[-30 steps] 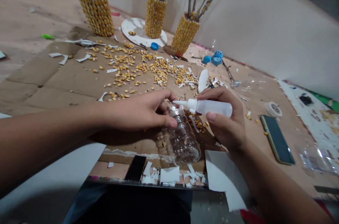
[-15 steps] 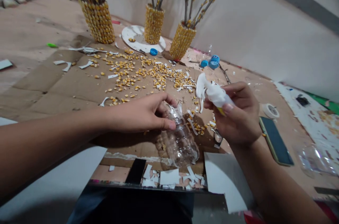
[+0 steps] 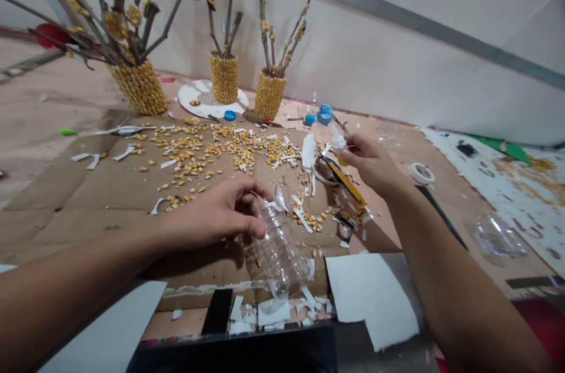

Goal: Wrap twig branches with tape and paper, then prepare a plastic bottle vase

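My left hand (image 3: 233, 208) is closed round the upper end of a clear plastic bottle (image 3: 282, 255), which lies tilted with its lower end toward the table's front edge. Between the fingers of my right hand (image 3: 366, 158) is a small glue bottle (image 3: 339, 141) with a white nozzle, its body partly hidden by those fingers. Just below that hand, a yellow utility knife (image 3: 346, 182) rests beside a roll of white tape (image 3: 325, 173). Loose corn kernels (image 3: 242, 155) and paper scraps lie scattered on the cardboard (image 3: 110, 185) around both hands.
Behind the kernels stand three corn-covered pots with twigs: a left one (image 3: 139, 87), a middle one (image 3: 224, 79) and a right one (image 3: 270, 95). Blue caps (image 3: 325, 114), another tape roll (image 3: 421, 173) and white paper (image 3: 371, 285) are at the right. A phone is partly hidden by my right arm.
My right hand has moved away from the clear bottle toward the back with the glue bottle, uncovering the knife. My left hand keeps its hold. The view has tilted upward.
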The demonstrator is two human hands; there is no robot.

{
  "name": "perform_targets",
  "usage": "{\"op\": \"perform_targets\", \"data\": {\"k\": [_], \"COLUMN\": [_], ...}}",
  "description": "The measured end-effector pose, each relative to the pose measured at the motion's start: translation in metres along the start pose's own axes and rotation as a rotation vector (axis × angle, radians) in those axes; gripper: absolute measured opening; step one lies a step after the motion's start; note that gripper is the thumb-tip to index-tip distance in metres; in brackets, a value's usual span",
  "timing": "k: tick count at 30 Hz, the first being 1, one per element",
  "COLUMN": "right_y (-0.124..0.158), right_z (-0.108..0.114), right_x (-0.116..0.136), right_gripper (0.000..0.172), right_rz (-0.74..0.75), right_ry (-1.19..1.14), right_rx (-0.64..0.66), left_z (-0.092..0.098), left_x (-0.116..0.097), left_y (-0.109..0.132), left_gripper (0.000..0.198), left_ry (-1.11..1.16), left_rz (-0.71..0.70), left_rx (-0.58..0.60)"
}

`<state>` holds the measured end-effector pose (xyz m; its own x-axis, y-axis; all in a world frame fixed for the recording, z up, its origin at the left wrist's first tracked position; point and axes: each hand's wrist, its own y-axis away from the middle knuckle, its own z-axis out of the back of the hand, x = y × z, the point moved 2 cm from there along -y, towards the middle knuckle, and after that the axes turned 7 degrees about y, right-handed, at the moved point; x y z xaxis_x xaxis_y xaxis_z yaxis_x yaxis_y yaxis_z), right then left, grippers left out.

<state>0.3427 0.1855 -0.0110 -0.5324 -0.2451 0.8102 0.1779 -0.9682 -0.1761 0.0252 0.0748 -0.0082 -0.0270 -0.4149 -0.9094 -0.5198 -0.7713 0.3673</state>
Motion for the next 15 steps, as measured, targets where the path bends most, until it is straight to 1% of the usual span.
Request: {"op": "perform_targets", "data": {"k": [2,5,8,10,12,13,15], "right_y": [0.001,0.007,0.013,0.014,0.013,0.013,0.011], "right_z": [-0.001,-0.009,-0.015,-0.016,-0.016,-0.017,-0.018], "right_x": [0.0,0.011,0.022,0.024,0.022,0.02,0.018], "right_gripper": [0.031,0.026,0.026,0.028,0.027,0.026,0.024], "right_rz": [0.017,0.095,0.151,0.124,0.072,0.048,0.006], "right_ry": [0.081,0.198,0.347,0.462,0.617,0.686,0.77], "right_rx": [0.051,0.129,0.143,0.136,0.152,0.165,0.186], "left_z": [0.002,0.002,0.002,0.003,0.007,0.01,0.015], "left_x": [0.0,0.001,-0.001,-0.004,-0.009,-0.011,-0.017], "left_y": [-0.002,-0.003,0.0,0.001,0.003,0.003,0.004], "left_gripper": [0.046,0.04,0.039,0.039,0.036,0.034,0.032], "left_ry": [-0.036,-0.091,-0.092,-0.045,-0.008,-0.011,-0.045], "left_rz": [-0.04,-0.134,-0.251,-0.309,-0.331,-0.338,-0.368], "left_rx": [-0.04,-0.131,-0.291,-0.429,-0.554,-0.606,-0.672]}}
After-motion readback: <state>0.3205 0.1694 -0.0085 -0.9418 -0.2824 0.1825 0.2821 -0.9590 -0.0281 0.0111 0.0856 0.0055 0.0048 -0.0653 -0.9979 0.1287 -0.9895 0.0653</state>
